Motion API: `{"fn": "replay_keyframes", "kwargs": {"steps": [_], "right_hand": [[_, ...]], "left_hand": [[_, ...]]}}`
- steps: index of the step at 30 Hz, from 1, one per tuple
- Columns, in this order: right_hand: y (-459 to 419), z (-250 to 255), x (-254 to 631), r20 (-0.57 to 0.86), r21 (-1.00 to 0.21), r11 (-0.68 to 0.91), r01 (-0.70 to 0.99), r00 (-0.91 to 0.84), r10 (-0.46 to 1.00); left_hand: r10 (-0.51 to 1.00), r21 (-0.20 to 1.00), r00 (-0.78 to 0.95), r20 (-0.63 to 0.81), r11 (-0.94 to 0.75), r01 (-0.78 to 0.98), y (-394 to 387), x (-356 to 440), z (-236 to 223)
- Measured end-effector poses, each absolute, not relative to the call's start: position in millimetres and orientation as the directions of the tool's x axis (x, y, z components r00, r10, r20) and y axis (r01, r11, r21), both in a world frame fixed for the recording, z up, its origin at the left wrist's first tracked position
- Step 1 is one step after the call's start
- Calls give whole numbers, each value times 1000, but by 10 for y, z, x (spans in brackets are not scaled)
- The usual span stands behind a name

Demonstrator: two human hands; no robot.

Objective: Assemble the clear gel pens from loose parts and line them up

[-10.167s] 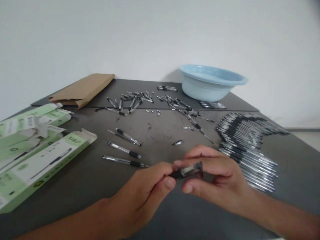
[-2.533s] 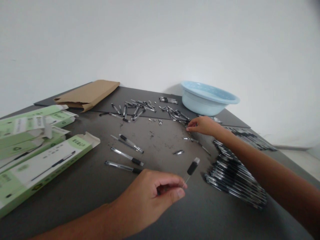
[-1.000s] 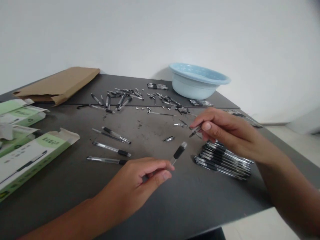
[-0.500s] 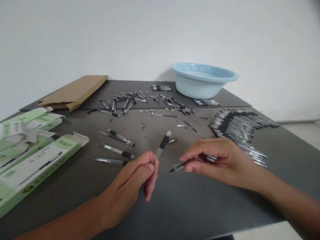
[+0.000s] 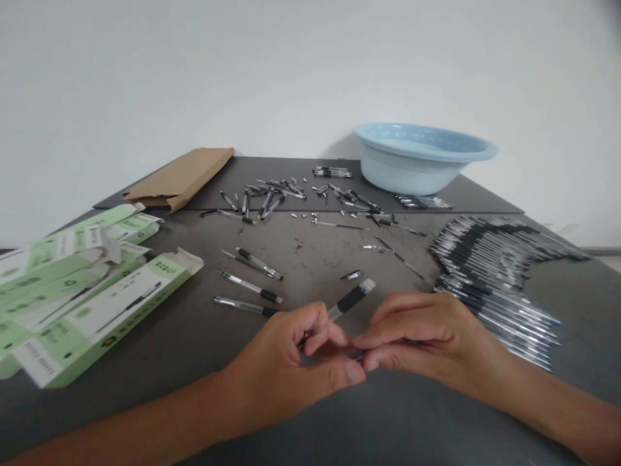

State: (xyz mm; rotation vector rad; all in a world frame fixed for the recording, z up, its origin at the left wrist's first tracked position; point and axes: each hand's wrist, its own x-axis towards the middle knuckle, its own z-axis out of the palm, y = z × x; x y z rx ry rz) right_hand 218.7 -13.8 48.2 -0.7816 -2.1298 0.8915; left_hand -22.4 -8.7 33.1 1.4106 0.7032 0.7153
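A clear pen barrel with a black rubber grip [image 5: 353,296] slants up out of my left hand [image 5: 295,362], whose curled fingers hold it. My right hand [image 5: 417,336] pinches a small pen part [image 5: 359,355], mostly hidden by the fingertips. The thumb and fingers of both hands meet around that part. Just beyond the barrel lies a small silver-and-black pen tip piece [image 5: 352,275]. Several loose pens [image 5: 247,286] rest on the table left of the hands. To the right, a fanned row of assembled pens [image 5: 495,259] lies close to my right wrist.
Green-and-white pen boxes [image 5: 121,310] overlap at left, with a brown paper envelope [image 5: 184,175] behind them. Scattered pen parts [image 5: 272,194] cover the far middle of the dark table [image 5: 301,427]. A light blue basin [image 5: 412,168] stands at the back right, near bundled pens [image 5: 332,172].
My right hand has brought its pen part left against my left hand, and my left thumb now reaches to it. The barrel stays in my left hand. The view has shifted slightly left.
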Motion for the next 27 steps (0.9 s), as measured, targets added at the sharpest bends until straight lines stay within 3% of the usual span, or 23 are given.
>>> {"fn": "replay_keyframes", "kwargs": {"steps": [3,6,9,11,16,27], "right_hand": [[-72,536,2263,353,-776,569,273,-559,750],[143,653,2537,339,-707,485,516,-354,871],[434,731,2913,283,-478,299,826,-177,943],[591,730,3107,184,-329,198,923,-143,972],[740,639,3179,-22,-211,114,971,-122,992],[782,551,3058,-69,-204,110,973,-127,990]], "left_hand": [[794,995,606,-52,91,-33,-88,-211,304],[813,984,577,-78,158,-88,-82,-208,263],[825,976,559,-89,185,-118,-71,-218,229],[823,975,559,-102,194,-109,-63,-225,222],[823,981,558,-106,178,-76,-48,-226,250],[816,984,572,-85,159,-79,-44,-231,208]]}}
